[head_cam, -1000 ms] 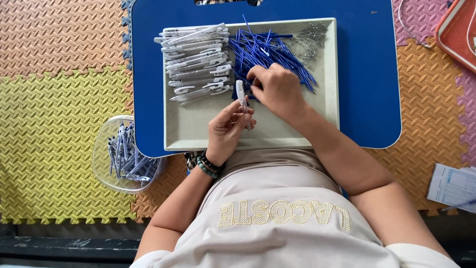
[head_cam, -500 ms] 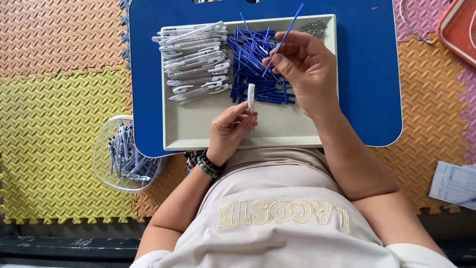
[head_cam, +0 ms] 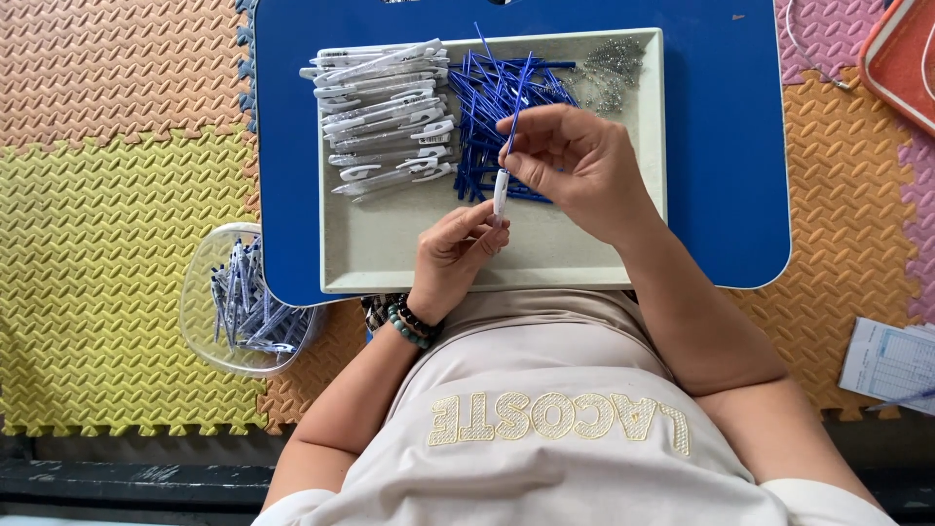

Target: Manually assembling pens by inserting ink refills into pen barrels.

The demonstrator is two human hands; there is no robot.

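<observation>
Overhead, seen from the person's own head-worn camera:
Setting: a beige tray (head_cam: 390, 263) sits on a blue lap desk (head_cam: 721, 146) over foam floor mats (head_cam: 117, 146) in yellow, orange and pink.
Left hand (head_cam: 453, 255): fingers curled closed, pinching the lower end of a white pen barrel (head_cam: 500, 193), which stands nearly upright above the tray's middle. Beaded bracelets (head_cam: 404, 321) circle this wrist.
Right hand (head_cam: 575, 166): thumb and fingers pinched shut on a thin blue ink refill (head_cam: 514, 115), held just above the barrel; its lower end meets the barrel's top opening, though how far in it sits cannot be told.
Pile of white pen barrels (head_cam: 385, 117): stacked sideways in the tray's upper left part.
Pile of blue refills (head_cam: 487, 93): heaped in the tray's upper middle, just beside the white pile and partly behind the right hand.
Small metal springs (head_cam: 614, 63): a loose cluster in the tray's upper right corner.
Clear plastic bowl (head_cam: 200, 292): on the mat to the left of the desk, holding finished pens (head_cam: 248, 307) with blue parts.
Paper sheet (head_cam: 891, 360): at the far right edge on the mat.
</observation>
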